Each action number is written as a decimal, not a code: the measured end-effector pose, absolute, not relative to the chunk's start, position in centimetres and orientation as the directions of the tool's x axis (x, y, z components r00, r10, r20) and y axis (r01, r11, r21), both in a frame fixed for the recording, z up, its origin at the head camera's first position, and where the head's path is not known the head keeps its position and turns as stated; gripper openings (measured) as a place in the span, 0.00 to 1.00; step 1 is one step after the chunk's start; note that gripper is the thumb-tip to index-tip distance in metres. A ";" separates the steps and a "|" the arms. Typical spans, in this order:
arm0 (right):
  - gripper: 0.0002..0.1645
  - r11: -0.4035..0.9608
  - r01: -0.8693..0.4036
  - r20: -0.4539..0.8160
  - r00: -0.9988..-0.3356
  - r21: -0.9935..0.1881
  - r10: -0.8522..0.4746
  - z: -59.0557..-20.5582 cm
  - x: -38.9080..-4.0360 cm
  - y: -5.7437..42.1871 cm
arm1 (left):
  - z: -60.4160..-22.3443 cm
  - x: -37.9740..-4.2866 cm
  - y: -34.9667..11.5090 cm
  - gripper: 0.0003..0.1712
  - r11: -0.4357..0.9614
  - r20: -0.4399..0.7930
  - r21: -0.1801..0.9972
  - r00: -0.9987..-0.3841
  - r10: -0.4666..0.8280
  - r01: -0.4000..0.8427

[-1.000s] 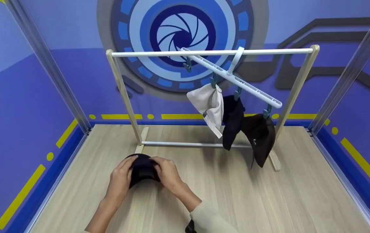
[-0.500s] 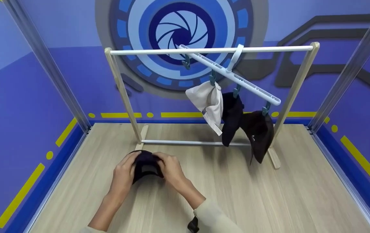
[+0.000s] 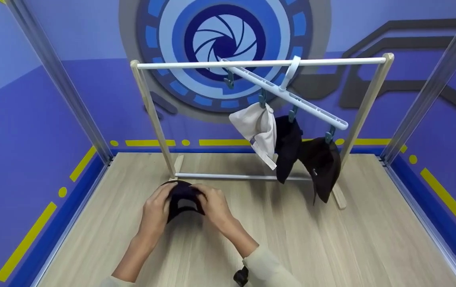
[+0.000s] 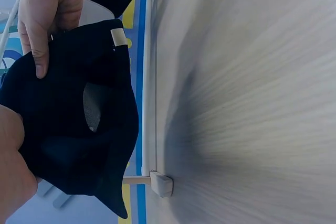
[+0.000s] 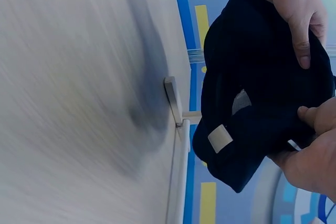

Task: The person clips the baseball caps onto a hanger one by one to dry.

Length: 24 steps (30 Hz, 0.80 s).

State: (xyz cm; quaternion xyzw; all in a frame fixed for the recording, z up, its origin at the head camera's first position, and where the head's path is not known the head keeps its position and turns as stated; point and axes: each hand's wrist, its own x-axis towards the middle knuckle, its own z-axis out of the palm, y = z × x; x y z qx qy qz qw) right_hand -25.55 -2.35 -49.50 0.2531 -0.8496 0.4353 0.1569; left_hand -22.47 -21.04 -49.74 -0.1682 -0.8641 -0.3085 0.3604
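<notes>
A dark navy or black cap (image 3: 183, 192) is held between both hands, above the table, with its hollow inside facing the person. My left hand (image 3: 155, 211) grips its left side, thumb on the inner face. On the opposite side my right hand (image 3: 218, 207) pinches the edge, its thumb also inside the cap. Both wrist views show the cap's (image 4: 63, 114) opening and a small pale label (image 5: 220, 138) on the inner band. The fingers behind the cloth are partly hidden.
A wooden rack (image 3: 152, 115) with a white top bar (image 3: 196, 65) stands behind the hands. From it hangs a white clip hanger (image 3: 311, 108), bearing a white cap (image 3: 255, 123), a black cap (image 3: 286, 145) and a dark brown cap (image 3: 323, 167). Its far-left clip (image 3: 229, 79) holds nothing.
Both hands have moved the cap slightly up and to the right, toward the rack. More of the cap's hollow opening shows now, and both hands have kept their grip.
</notes>
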 end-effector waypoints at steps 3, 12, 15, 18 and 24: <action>0.17 0.492 -0.560 0.484 -0.827 -0.666 -0.285 -49.2 -25.5 -2.0 | -49.5 -22.6 -20.8 0.22 0.744 0.735 0.411 -0.674 0.070 0.527; 0.16 0.491 -0.519 0.453 -0.854 -0.700 -0.256 -47.7 -25.4 -1.1 | -48.4 -22.8 -19.9 0.21 0.720 0.738 0.415 -0.669 0.092 0.557; 0.16 0.490 -0.524 0.460 -0.850 -0.696 -0.256 -47.1 -25.4 -0.8 | -48.0 -22.9 -19.6 0.20 0.712 0.745 0.418 -0.661 0.086 0.564; 0.16 0.499 -0.528 0.473 -0.846 -0.687 -0.245 -46.6 -25.5 -0.4 | -47.6 -23.2 -19.0 0.19 0.701 0.753 0.421 -0.653 0.085 0.576; 0.16 0.498 -0.533 0.491 -0.841 -0.684 -0.228 -45.8 -25.8 0.4 | -46.9 -23.8 -18.0 0.17 0.678 0.766 0.422 -0.637 0.088 0.602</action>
